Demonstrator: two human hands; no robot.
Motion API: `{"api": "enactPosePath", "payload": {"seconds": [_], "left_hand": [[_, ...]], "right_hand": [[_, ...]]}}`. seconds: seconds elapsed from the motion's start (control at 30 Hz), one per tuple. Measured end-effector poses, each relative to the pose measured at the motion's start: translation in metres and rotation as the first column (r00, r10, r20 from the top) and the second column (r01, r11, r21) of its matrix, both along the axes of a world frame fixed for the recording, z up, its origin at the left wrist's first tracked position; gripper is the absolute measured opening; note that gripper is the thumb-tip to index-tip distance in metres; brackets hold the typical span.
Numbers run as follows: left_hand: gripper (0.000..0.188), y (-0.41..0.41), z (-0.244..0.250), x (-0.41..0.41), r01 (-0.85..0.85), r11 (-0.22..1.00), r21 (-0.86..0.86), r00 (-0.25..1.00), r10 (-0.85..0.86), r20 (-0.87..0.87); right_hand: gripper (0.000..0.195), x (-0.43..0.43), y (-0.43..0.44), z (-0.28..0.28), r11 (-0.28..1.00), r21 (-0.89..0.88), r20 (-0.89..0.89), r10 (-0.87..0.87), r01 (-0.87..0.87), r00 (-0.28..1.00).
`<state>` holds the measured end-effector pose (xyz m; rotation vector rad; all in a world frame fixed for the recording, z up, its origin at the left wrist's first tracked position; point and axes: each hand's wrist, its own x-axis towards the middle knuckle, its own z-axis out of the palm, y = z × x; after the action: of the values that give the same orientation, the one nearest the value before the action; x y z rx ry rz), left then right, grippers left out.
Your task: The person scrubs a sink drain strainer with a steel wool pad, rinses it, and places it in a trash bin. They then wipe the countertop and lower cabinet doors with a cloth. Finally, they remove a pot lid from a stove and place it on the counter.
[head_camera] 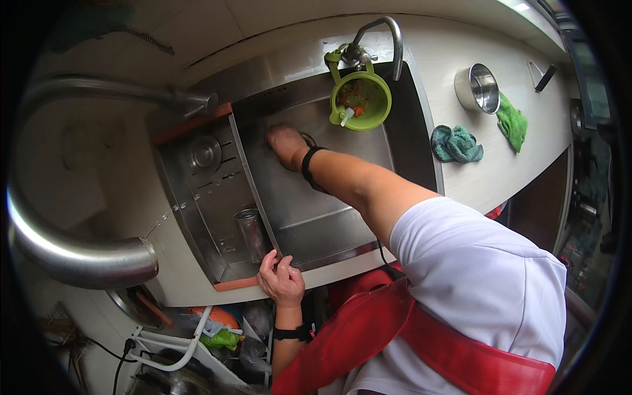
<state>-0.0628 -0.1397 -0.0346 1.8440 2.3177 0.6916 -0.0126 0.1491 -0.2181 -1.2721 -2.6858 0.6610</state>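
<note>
My right hand reaches down into the large basin of a stainless steel sink. It is blurred and lies over a dark round rim at the basin floor, perhaps the drain; whether its fingers hold anything is hidden. At the sink's front edge rests my left hand, fingers loosely bent and nothing seen in them, beside the end of the metal divider. An open metal can stands in the narrow compartment left of that divider. A green strainer basket with food scraps hangs at the tap.
A curved tap arches over the back rim, and a second faucet reaches in from the left. On the right counter are a steel pot, a teal cloth and a green cloth. A thick metal pipe juts in at left.
</note>
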Motion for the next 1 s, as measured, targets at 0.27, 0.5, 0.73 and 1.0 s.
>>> {"api": "enactPosePath", "payload": {"seconds": [0.27, 0.5, 0.73, 1.0], "left_hand": [[0.023, -0.006, 0.001, 0.001, -0.006, 1.0, -0.002, 1.0, 0.006, 0.03], [0.023, -0.003, 0.002, -0.001, 0.002, 1.0, -0.004, 1.0, -0.002, 0.023], [0.023, -0.001, -0.001, -0.002, 0.0, 1.0, 0.012, 1.0, 0.0, 0.009], [0.026, 0.0, -0.001, -0.001, 0.014, 1.0, 0.011, 0.999, -0.014, 0.04]], "right_hand": [[0.018, 0.013, -0.05, 0.011, 0.951, -0.098, -0.149, 0.276, -0.292, 0.949], [0.021, 0.006, -0.108, 0.004, 0.794, -0.098, -0.029, 0.6, -0.6, 0.799], [0.021, 0.007, -0.079, 0.013, 0.9, -0.094, -0.011, 0.427, -0.426, 0.904], [0.018, 0.062, -0.036, 0.003, 0.991, -0.074, 0.025, 0.118, -0.116, 0.993]]}}
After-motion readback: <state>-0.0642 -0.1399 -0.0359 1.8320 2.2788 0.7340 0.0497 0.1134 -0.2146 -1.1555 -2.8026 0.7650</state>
